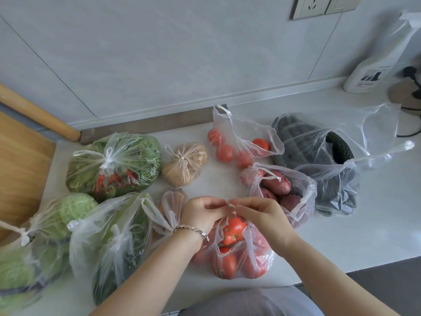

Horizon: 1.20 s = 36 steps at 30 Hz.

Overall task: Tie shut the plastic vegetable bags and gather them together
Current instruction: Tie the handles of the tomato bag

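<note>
Over front tomato bag (237, 254), left hand (202, 212) & right hand (257, 215) pinch its handles (230, 205), apparently mid-knot. Left of it, tied bags (114, 165); right, 3 open bags (282, 190).

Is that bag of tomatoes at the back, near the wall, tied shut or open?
Open. The far tomato bag has its handles apart and unknotted, and its mouth gapes.

Bright even daylight, soft faint shadows; wide-angle bending at edges
</note>
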Each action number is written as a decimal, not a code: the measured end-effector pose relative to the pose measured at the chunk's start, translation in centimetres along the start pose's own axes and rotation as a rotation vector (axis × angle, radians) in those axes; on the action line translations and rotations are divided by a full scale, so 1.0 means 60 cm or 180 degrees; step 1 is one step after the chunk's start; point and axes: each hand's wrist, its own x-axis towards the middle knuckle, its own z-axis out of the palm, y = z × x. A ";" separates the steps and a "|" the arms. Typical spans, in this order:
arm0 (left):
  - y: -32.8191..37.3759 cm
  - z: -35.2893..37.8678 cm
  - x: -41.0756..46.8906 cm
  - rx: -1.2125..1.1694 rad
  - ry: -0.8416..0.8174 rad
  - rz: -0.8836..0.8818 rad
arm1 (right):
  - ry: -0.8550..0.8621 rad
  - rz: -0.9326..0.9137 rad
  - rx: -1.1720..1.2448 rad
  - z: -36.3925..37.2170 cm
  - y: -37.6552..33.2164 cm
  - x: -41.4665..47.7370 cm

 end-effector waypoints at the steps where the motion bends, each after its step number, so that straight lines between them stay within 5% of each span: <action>1: -0.001 0.001 0.001 0.0092 0.0039 0.0062 | 0.0005 -0.0034 -0.0088 0.001 0.000 -0.001; 15: -0.014 0.000 0.012 0.0874 0.0046 0.0808 | 0.0473 -0.0033 -0.0471 0.005 0.011 0.012; 21: -0.010 -0.009 0.005 0.2417 -0.0519 0.0926 | 0.0757 0.0068 -0.0346 0.000 0.018 0.015; 25: -0.013 -0.006 -0.013 0.1857 -0.0852 0.1055 | 0.1013 0.0200 -0.0424 -0.002 0.033 0.024; 28: -0.026 -0.002 -0.012 0.1770 -0.0640 0.1234 | 0.1029 0.0206 -0.1014 0.000 0.042 0.030; 33: -0.033 0.000 0.005 0.1323 -0.0130 0.1205 | 0.0278 -0.0198 -0.1885 -0.005 0.044 0.016; 36: -0.035 -0.004 0.014 0.1188 -0.0029 0.1096 | -0.0225 -0.0145 -0.1421 -0.012 0.043 0.004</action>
